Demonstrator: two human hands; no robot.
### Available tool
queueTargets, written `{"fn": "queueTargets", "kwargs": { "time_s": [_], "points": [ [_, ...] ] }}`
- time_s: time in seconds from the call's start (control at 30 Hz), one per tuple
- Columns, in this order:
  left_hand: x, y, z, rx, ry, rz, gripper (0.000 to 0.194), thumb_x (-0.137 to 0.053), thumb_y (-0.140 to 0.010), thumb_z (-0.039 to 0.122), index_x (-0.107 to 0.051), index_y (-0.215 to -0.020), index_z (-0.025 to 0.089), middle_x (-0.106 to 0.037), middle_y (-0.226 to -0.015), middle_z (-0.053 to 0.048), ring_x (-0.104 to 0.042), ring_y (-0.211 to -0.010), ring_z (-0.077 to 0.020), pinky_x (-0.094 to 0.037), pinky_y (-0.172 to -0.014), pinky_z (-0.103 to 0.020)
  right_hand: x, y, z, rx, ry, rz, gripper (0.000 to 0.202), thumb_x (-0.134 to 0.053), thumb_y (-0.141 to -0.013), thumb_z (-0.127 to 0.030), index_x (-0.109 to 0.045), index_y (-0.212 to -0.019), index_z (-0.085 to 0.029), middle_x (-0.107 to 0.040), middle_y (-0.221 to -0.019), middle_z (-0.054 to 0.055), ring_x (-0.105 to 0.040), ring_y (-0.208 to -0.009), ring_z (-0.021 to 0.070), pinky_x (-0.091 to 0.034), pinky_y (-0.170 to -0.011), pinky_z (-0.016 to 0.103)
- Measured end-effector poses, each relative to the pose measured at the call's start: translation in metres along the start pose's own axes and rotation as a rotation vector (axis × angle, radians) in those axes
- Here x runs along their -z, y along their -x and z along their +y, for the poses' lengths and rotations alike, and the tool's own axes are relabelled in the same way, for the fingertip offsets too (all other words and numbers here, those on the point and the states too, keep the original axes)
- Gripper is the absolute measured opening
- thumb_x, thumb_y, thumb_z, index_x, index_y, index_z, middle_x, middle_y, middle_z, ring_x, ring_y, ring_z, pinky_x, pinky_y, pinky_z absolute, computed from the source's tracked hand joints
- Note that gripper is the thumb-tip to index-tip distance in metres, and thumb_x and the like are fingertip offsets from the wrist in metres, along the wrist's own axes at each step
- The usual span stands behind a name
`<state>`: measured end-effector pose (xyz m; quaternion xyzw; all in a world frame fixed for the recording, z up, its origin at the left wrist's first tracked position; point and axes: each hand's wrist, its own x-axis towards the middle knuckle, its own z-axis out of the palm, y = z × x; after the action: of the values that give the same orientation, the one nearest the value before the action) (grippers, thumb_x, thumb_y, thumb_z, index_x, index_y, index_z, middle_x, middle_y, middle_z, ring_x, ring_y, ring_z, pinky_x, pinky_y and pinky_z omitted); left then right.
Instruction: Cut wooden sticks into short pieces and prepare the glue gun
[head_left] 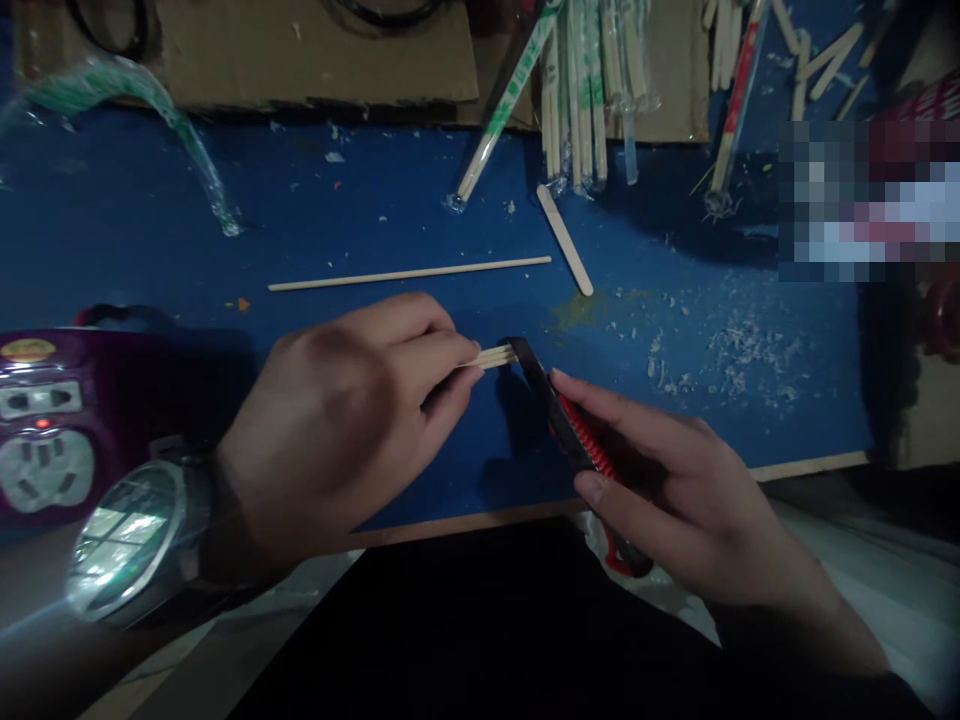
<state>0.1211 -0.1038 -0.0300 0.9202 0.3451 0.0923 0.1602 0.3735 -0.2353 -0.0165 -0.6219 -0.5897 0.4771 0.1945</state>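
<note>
Pinched small bundle of thin wooden sticks [495, 356] in L hand [352, 410], w/ fingers [448, 350] clamped on it, over counter [337, 220] approx. mid-view. Held red/blk cutter [579, 430] in R hand [682, 490], w/ fingers clamped round handle & tip right at bundle's R ends; couldn't tell if cutting in. Wore watch [127, 540] on L wrist, nr purple socket box [46, 425] w/ red light lit. Had long thin stick [412, 273] lying just beyond L hand, & flat wooden stick [565, 241] slanted nr its R end. Saw wrapped chopsticks [576, 120] bunched up top, partly on cardboard [322, 60], plus red-printed packet [739, 90] farther R, nr short loose bits [836, 62]. Spotted crumpled plastic wrapper [135, 85] top L & white shavings [757, 350] scattered beyond R hand.
</note>
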Motion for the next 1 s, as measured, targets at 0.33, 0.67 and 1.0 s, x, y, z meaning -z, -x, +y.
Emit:
{"fn": "queueTargets", "kwargs": {
  "time_s": [0.33, 0.67, 1.0],
  "points": [
    [-0.0004, 0.0001, -0.0004, 0.018, 0.011, -0.026, 0.028, -0.049, -0.113, 0.036, -0.077, -0.108, 0.032, -0.08, -0.114, 0.0, -0.074, -0.092, -0.0207, -0.05, -0.063, -0.035, -0.0014, -0.0007, 0.0005, 0.03, 0.02, 0.005, 0.072, -0.071, -0.103, -0.034, -0.046, -0.17, -0.042, -0.08, -0.132, 0.004, -0.079, -0.105, 0.0294, -0.067, -0.089, 0.045],
    [-0.0005, 0.0004, -0.0016, -0.012, 0.012, -0.012, 0.029, -0.05, -0.113, 0.034, -0.076, -0.102, 0.029, -0.079, -0.112, -0.001, -0.071, -0.086, -0.0204, -0.049, -0.063, -0.038, -0.0014, 0.0004, -0.0006, 0.019, 0.017, 0.009, 0.073, -0.072, -0.102, -0.033, -0.047, -0.169, -0.043, -0.081, -0.114, 0.001, -0.077, -0.082, 0.0237, -0.066, -0.076, 0.039],
    [-0.002, 0.0001, -0.0034, -0.071, 0.01, 0.045, 0.023, -0.056, -0.111, 0.028, -0.077, -0.101, 0.027, -0.079, -0.107, -0.002, -0.072, -0.089, -0.0215, -0.05, -0.067, -0.037, -0.004, 0.0006, 0.0027, 0.056, -0.022, 0.017, 0.073, -0.074, -0.102, -0.031, -0.047, -0.169, -0.043, -0.079, -0.126, 0.0, -0.076, -0.086, 0.0196, -0.065, -0.077, 0.034]
  ]
}}
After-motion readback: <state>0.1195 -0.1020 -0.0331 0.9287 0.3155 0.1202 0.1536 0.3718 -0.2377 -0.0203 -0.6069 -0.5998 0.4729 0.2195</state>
